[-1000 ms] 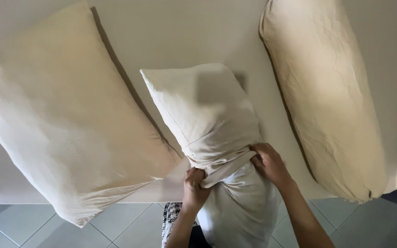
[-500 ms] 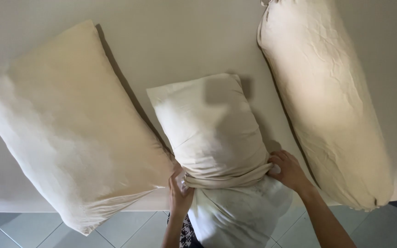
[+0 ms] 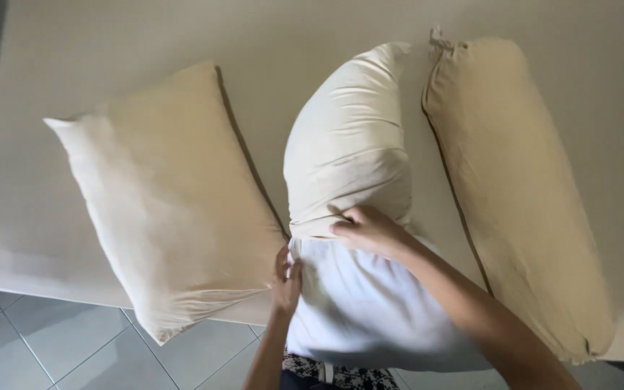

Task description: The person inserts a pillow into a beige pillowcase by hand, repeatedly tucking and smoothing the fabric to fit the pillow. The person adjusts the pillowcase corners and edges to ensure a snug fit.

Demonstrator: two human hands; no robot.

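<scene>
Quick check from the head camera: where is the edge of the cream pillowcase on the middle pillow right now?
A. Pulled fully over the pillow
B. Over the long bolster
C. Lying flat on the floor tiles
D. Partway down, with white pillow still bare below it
D: the cream pillowcase ends at the right hand and left hand, with the white pillow bare below.

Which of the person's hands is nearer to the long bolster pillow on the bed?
Right. The right hand rests on the middle pillow, beside the bolster. The left hand grips the pillowcase edge on the far side.
</scene>
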